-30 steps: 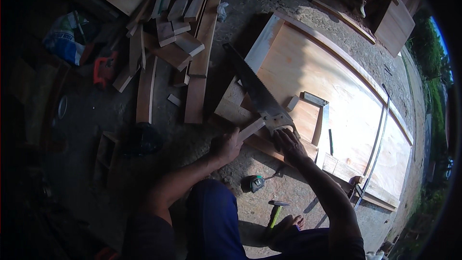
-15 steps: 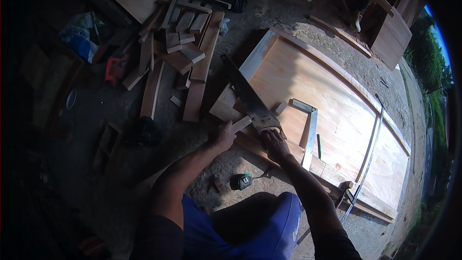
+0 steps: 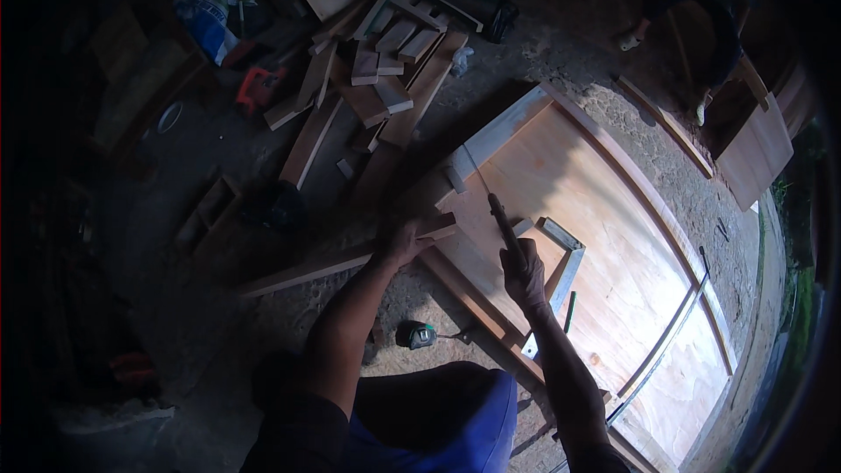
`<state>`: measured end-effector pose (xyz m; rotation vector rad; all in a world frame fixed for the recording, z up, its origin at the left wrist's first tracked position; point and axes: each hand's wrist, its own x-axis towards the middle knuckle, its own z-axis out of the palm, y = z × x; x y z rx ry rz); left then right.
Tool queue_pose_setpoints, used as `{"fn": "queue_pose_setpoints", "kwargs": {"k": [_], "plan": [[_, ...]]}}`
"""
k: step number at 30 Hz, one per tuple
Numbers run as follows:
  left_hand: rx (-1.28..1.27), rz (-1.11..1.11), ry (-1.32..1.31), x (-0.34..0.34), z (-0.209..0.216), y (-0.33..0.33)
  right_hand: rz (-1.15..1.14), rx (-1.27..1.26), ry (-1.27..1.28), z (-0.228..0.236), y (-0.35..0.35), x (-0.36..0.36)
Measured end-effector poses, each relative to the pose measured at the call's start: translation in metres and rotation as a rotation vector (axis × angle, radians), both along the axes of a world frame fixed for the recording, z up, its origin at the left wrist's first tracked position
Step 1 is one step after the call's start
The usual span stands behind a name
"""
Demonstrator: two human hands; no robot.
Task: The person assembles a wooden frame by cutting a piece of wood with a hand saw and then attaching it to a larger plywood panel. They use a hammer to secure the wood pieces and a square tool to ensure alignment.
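Observation:
My left hand (image 3: pixel 399 241) is closed around a long wooden strip (image 3: pixel 307 271), close to its right end. The strip slants down to the left, over the ground. My right hand (image 3: pixel 524 276) grips a handsaw (image 3: pixel 501 221) by its handle. The saw is seen nearly edge-on, its thin blade pointing away over a large framed plywood panel (image 3: pixel 604 245), apart from the strip. Beside my right hand, a metal try square (image 3: pixel 571 264) lies on the panel. A small wood block (image 3: pixel 523 227) rests by it, and a green pencil (image 3: pixel 570 311) is just to the right.
A tape measure (image 3: pixel 417 334) lies on the ground near my knees. Several wood offcuts (image 3: pixel 368 96) are piled at the far left, near a red-handled tool (image 3: pixel 258 89). A long bar clamp (image 3: pixel 670 333) crosses the panel's right part. Another person's leg (image 3: pixel 714 39) shows far right.
The saw has swung from broadside to edge-on and moved right, away from the strip. More of the strip's length now shows at the left. The whole view has shifted.

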<state>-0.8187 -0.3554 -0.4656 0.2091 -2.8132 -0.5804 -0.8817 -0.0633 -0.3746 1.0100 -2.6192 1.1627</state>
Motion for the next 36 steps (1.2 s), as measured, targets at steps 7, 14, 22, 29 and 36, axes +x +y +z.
{"fn": "queue_pose_setpoints", "kwargs": {"k": [7,14,22,29,36], "plan": [[-0.040,0.152,-0.098,-0.004,-0.009,0.000,-0.230,-0.399,-0.243,0.061,0.021,0.105],[0.163,0.127,-0.056,-0.003,-0.005,0.003,-0.116,-0.154,-0.030,0.061,0.057,0.162],[0.010,0.354,-0.084,-0.018,-0.013,0.005,0.001,-0.137,-0.121,0.063,0.055,0.194],[0.015,0.384,-0.153,-0.022,-0.008,0.014,-0.040,-0.082,-0.066,0.057,0.044,0.205],[-0.100,0.246,-0.189,-0.032,-0.013,0.013,-0.052,-0.026,-0.007,0.052,0.045,0.211]]}}
